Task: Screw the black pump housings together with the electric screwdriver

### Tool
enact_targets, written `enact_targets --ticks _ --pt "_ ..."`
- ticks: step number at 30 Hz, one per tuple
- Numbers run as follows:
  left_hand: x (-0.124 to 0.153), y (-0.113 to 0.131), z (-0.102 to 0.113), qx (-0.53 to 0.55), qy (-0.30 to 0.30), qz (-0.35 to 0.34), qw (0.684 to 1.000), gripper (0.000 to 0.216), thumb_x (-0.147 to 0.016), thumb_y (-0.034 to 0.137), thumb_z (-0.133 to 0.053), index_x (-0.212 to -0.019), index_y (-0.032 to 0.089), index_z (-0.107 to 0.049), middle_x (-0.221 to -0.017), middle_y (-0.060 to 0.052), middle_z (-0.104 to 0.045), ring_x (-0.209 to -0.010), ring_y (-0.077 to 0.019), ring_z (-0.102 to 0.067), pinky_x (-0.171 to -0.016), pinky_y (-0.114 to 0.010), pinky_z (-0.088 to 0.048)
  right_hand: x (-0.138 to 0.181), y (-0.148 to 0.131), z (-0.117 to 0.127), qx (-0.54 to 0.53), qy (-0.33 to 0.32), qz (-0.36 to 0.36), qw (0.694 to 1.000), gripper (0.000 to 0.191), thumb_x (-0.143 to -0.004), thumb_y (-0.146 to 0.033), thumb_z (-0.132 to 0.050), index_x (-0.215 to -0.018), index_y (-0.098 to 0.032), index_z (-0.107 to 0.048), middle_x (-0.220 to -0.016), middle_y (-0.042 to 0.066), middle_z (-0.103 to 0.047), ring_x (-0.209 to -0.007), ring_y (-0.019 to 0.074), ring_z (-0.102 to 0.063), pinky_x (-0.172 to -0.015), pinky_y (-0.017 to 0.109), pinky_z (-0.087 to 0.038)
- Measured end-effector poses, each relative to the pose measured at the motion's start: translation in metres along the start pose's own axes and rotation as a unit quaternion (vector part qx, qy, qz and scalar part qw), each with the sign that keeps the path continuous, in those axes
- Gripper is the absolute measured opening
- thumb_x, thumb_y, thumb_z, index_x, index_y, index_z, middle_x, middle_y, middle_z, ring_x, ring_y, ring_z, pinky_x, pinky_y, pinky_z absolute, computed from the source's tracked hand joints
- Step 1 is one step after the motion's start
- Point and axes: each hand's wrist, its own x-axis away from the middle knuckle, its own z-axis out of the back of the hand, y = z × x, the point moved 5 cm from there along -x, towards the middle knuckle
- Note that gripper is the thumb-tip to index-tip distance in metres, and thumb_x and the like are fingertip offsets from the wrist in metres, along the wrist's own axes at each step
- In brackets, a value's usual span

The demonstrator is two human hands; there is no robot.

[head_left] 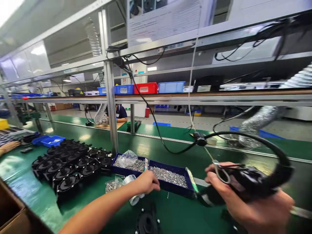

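Clearly two hands: left (145,182) at two screw trays (170,177), right (246,198) gripping one screwdriver (251,183).

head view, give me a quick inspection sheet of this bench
surface: green mat, glossy.
job's things: blue screw tray; black part at the near edge.
clutter: stacked black housings; plastic bags; tape roll.
grippers: left hand at the tray's near rim; right hand grips a black driver.
cables: black cable loops from the driver; more overhead.
surroundings: bins on a shelf; a co-worker's hand far left.
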Motion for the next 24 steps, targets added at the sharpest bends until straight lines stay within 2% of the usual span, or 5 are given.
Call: enact_targets --ticks 7,11,16,20,24 --pt "0.025 -0.015 -0.057 -0.063 0.013 -0.002 0.998 0.016 -0.092 0.025 -0.061 -0.087 0.017 -0.075 -0.097 -0.008 -0.068 -0.097 -0.0213 -0.062 -0.086 -0.029 -0.046 0.000 -0.019 -0.030 -0.020 -0.089 0.064 0.994 0.005 -0.080 -0.020 -0.074 -0.077 -0.021 -0.070 -0.070 0.001 -0.071 -0.056 0.0185 -0.066 -0.051 0.028 -0.053" --pt "0.026 -0.014 -0.058 -0.084 0.034 -0.036 0.995 0.017 -0.095 0.026 -0.056 -0.093 0.019 -0.072 -0.101 -0.007 -0.064 -0.101 -0.0206 -0.057 -0.091 -0.030 -0.045 0.003 -0.025 -0.038 -0.020 -0.109 0.054 0.992 0.010 -0.080 -0.022 -0.075 -0.074 -0.021 -0.067 -0.061 -0.002 -0.064 -0.049 0.0156 -0.061 -0.052 0.028 -0.054" --pt "0.030 -0.010 -0.056 -0.126 0.035 -0.074 0.989 0.019 -0.097 0.024 -0.055 -0.095 0.018 -0.073 -0.098 -0.007 -0.065 -0.095 -0.0197 -0.057 -0.086 -0.029 -0.045 0.006 -0.027 -0.044 -0.002 -0.112 0.052 0.992 0.007 -0.081 -0.024 -0.073 -0.076 -0.022 -0.068 -0.071 0.002 -0.071 -0.059 0.0199 -0.067 -0.055 0.029 -0.055" --pt "0.032 -0.007 -0.055 -0.102 0.064 -0.101 0.988 0.017 -0.095 0.028 -0.062 -0.095 0.020 -0.076 -0.105 -0.008 -0.064 -0.097 -0.0196 -0.056 -0.085 -0.028 -0.046 0.008 -0.025 -0.048 0.005 -0.124 0.060 0.990 0.025 -0.080 -0.024 -0.074 -0.061 -0.023 -0.058 -0.069 0.001 -0.070 -0.064 0.0209 -0.069 -0.058 0.028 -0.053" --pt "0.036 -0.002 -0.039 -0.061 0.119 -0.101 0.986 0.018 -0.095 0.025 -0.062 -0.094 0.020 -0.079 -0.100 -0.009 -0.066 -0.096 -0.0204 -0.057 -0.083 -0.029 -0.046 0.010 -0.025 -0.053 0.001 -0.138 0.080 0.987 0.017 -0.080 -0.024 -0.074 -0.068 -0.023 -0.062 -0.072 0.001 -0.071 -0.064 0.0201 -0.070 -0.058 0.027 -0.053"
